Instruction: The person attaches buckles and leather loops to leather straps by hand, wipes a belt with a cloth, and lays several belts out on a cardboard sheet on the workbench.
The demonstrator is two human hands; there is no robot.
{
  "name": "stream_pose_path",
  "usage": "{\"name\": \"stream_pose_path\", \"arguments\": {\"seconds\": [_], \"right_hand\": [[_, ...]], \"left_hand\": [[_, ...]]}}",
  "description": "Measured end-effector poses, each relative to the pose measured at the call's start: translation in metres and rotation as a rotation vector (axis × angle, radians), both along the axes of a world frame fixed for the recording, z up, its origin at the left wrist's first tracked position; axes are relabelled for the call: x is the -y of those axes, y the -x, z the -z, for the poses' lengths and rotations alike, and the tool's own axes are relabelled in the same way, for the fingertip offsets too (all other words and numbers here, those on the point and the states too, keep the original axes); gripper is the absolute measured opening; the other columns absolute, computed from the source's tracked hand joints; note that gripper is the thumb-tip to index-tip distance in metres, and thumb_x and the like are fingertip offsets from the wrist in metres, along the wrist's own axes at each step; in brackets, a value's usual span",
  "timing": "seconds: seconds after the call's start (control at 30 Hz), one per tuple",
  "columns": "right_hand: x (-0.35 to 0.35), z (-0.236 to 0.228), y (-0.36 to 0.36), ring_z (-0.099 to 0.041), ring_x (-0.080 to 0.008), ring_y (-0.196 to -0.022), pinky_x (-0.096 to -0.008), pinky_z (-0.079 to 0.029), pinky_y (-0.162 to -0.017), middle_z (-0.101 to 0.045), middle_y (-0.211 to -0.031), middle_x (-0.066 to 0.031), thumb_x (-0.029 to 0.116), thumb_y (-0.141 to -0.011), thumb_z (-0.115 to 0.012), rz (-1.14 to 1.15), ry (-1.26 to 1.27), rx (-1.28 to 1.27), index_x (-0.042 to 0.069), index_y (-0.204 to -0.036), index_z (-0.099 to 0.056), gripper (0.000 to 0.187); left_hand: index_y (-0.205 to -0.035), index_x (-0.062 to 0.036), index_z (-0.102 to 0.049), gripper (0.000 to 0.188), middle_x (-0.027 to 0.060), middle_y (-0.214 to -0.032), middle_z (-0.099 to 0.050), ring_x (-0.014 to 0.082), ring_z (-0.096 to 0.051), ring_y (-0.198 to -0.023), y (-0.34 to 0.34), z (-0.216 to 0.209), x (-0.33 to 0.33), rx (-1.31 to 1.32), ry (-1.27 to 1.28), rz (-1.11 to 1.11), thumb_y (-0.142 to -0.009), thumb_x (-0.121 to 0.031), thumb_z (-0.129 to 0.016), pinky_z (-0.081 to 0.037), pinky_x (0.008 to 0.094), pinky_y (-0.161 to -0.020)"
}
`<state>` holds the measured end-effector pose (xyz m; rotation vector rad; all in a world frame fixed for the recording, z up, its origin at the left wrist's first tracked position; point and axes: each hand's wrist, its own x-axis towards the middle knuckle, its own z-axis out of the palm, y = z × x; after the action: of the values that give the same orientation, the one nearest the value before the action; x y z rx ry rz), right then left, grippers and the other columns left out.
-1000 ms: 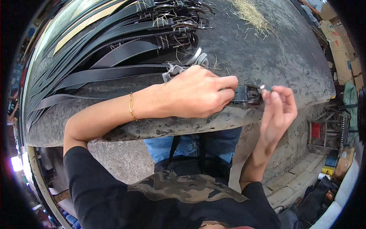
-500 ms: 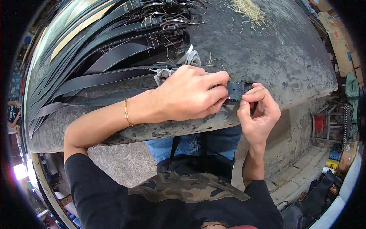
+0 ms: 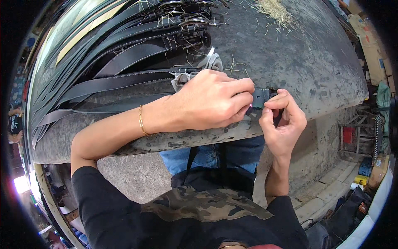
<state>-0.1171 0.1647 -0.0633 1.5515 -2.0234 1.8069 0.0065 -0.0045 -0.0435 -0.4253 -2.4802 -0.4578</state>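
Observation:
A dark leather belt [image 3: 259,94] with stitching lies over the near part of the worktop, its buckle end toward the right. My right hand [image 3: 286,118] pinches that end between thumb and fingers. My left hand [image 3: 217,99], palm down, curls over the strap just left of it. A small bright pinkish glint shows at the left fingertips, against the belt's lower edge; what those fingers hold is hidden. Crumpled grey cloth [image 3: 179,79] sits just beyond the left hand.
Several dark belts [image 3: 128,58] are piled at the left, their metal buckles [image 3: 195,18] toward the middle. Straw-like fibres [image 3: 274,12] lie at the far side of the dark, scuffed worktop [image 3: 315,62]. Its rounded front edge runs close before my body. Cardboard [image 3: 365,45] stands far right.
Both hands and the belt end sit slightly farther right in the picture, as does the rest of the bench. The grips look the same.

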Motion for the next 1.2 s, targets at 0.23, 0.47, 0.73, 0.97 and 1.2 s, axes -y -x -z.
{"name": "stream_pose_path", "arguments": {"seconds": [0.23, 0.47, 0.73, 0.97, 1.2], "right_hand": [[-0.001, 0.0, -0.001, -0.045, -0.0128, -0.053, -0.0367, -0.045, -0.093, -0.054, -0.062, -0.0012, -0.007, -0.066, -0.067, 0.015, -0.019, -0.017, 0.004, -0.074, -0.061, 0.015], [-0.001, 0.0, 0.004, -0.05, -0.0082, -0.061, -0.0365, -0.046, -0.094, -0.058, -0.07, -0.0008, -0.008, -0.073, -0.065, 0.035, 0.052, 0.117, 0.002, -0.079, -0.062, 0.012], [-0.012, 0.001, 0.036, -0.062, -0.0164, -0.084, -0.0505, -0.052, -0.098, -0.063, -0.094, -0.0104, 0.0, -0.093, -0.056, -0.079, 0.456, 0.777, -0.005, -0.107, -0.061, 0.015], [-0.054, -0.01, 0.06, -0.058, -0.0139, -0.085, -0.0421, -0.048, -0.1, -0.063, -0.093, -0.0046, 0.011, -0.096, -0.057, 0.165, 0.404, 0.758, -0.006, -0.129, -0.052, 0.037], [-0.116, 0.002, 0.114, -0.058, -0.0212, -0.096, -0.0421, -0.048, -0.104, -0.061, -0.11, -0.0159, 0.008, -0.098, -0.058, 0.208, 0.444, 0.666, -0.013, -0.128, -0.049, 0.038]], "left_hand": [[-0.083, -0.0046, -0.061, 0.019, 0.0052, -0.092, -0.062, 0.0186, -0.058, -0.056, 0.0, 0.0, -0.001, 0.005, 0.012, -0.001, -0.07, -0.009, -0.075, -0.048, 0.0306, -0.051], [-0.084, -0.0052, -0.06, 0.019, 0.0049, -0.093, -0.062, 0.0193, -0.059, -0.056, 0.002, -0.001, 0.0, -0.02, -0.02, -0.03, -0.071, -0.005, -0.073, -0.048, 0.0315, -0.049], [-0.108, -0.0025, -0.051, 0.031, 0.0158, -0.096, -0.057, 0.03, -0.066, -0.064, 0.077, -0.079, 0.039, -0.381, 0.19, -0.246, -0.081, -0.005, -0.066, -0.051, 0.04, -0.046], [-0.072, -0.0021, -0.067, 0.021, 0.0178, -0.069, -0.067, 0.0341, -0.069, -0.067, 0.115, -0.132, 0.038, -0.29, -0.001, -0.408, -0.077, -0.022, -0.063, -0.055, 0.0442, -0.059], [-0.092, -0.0022, -0.072, 0.03, 0.0158, -0.079, -0.07, 0.0287, -0.068, -0.075, -0.095, -0.153, 0.007, -0.33, 0.081, -0.381, -0.081, -0.03, -0.067, -0.055, 0.0413, -0.066]]}}
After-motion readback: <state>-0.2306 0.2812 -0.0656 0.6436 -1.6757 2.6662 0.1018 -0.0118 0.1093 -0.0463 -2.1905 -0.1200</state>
